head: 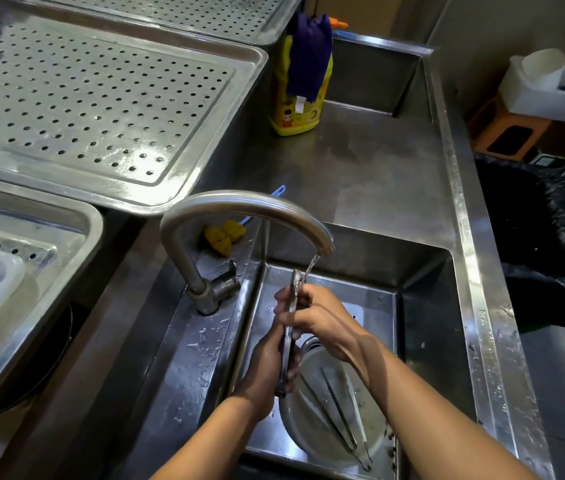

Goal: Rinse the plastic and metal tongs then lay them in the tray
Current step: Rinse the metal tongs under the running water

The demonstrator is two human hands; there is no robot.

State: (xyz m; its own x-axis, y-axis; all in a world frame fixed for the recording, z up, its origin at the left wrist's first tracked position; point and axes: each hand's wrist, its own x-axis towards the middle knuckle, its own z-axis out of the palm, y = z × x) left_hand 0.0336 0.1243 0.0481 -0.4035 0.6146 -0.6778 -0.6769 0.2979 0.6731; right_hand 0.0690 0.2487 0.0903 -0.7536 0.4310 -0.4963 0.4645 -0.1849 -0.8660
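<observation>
Stainless-steel bench (360,161) with a sunken sink (423,323) at lower centre; perforated draining trays lie to the left, the nearest large tray (66,98) bare of utensils. Water runs from the curved tap (239,206) onto the upper end of one pair of tongs (289,327), held nearly upright in the basin. Left hand (267,368) has its grip clenched round the lower end; right hand (319,320) wraps its grip round the upper part, fingers against the metal just below the stream. More tongs (343,417) rest on a round plate (309,420) on the sink floor, apart from the held pair; whether any is plastic cannot be told. Judged stage: rinsing of the first pair under way, no tongs laid in a tray, so the remaining pairs and all placement are outstanding. Yellow detergent bottle (300,88) stands behind.
</observation>
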